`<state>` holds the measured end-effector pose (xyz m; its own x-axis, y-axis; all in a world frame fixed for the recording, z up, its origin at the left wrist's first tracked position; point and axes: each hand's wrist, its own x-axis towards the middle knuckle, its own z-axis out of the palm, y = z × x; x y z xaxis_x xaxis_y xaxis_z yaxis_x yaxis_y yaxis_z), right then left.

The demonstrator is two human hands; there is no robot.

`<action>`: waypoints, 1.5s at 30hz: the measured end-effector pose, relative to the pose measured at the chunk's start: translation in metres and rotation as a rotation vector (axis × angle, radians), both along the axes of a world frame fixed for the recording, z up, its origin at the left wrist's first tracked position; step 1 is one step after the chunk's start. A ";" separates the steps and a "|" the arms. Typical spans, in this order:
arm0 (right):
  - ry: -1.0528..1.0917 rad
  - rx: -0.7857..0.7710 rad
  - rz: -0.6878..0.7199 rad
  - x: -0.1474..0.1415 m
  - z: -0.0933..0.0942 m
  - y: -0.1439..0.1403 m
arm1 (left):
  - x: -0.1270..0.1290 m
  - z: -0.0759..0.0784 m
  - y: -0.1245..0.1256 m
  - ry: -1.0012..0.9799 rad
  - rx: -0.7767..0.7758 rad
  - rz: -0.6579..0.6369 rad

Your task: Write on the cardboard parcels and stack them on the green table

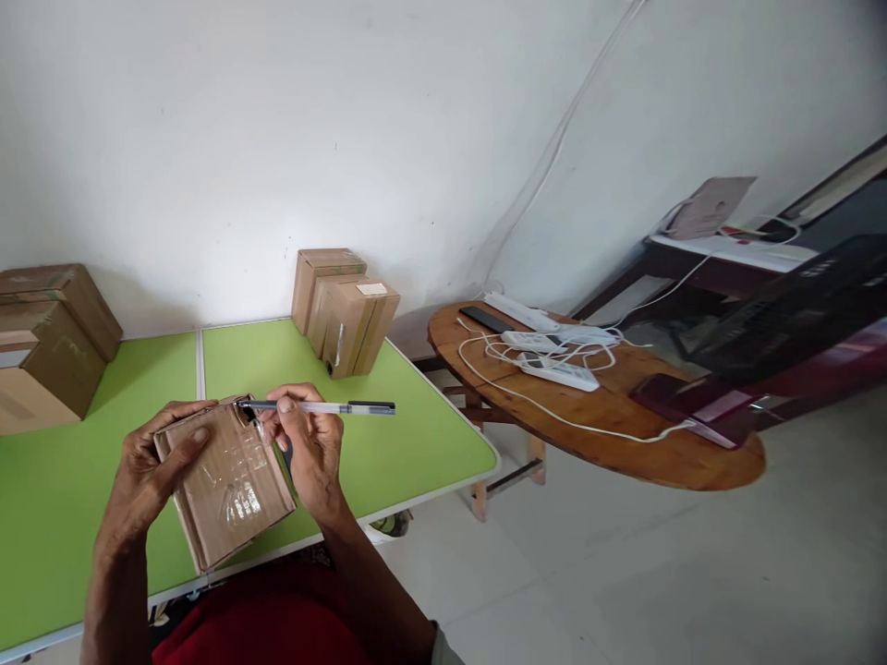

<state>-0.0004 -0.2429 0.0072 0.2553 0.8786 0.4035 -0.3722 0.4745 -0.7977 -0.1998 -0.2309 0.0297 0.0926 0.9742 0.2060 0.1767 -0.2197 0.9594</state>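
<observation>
Left of the taped box point(225, 480), the left hand point(149, 471) clamps its side, thumb across the top, wrist bent inward, above the green table point(416, 434). Right of the box, the right hand point(309, 443) pinches a pen point(319, 407), tip at the box's far corner. I judge a steady box and shallow pen angle suit piercing the tape best

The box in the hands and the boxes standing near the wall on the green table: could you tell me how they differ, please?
The held box is gripped by the left hand above the table edge, tilted, while the standing boxes rest upright on the green table. The right hand puts a pen to the held box; the standing boxes are untouched. All are brown taped cardboard.
</observation>
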 end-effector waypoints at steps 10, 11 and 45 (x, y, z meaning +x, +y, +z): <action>-0.165 0.020 0.003 0.005 -0.015 -0.001 | 0.000 0.001 -0.001 0.010 -0.010 0.006; -0.198 0.029 -0.006 0.006 -0.015 -0.001 | 0.000 0.001 -0.001 0.010 -0.007 0.003; -1.451 -0.712 0.088 -0.022 -0.062 0.101 | -0.029 -0.007 0.005 -0.061 -0.048 0.130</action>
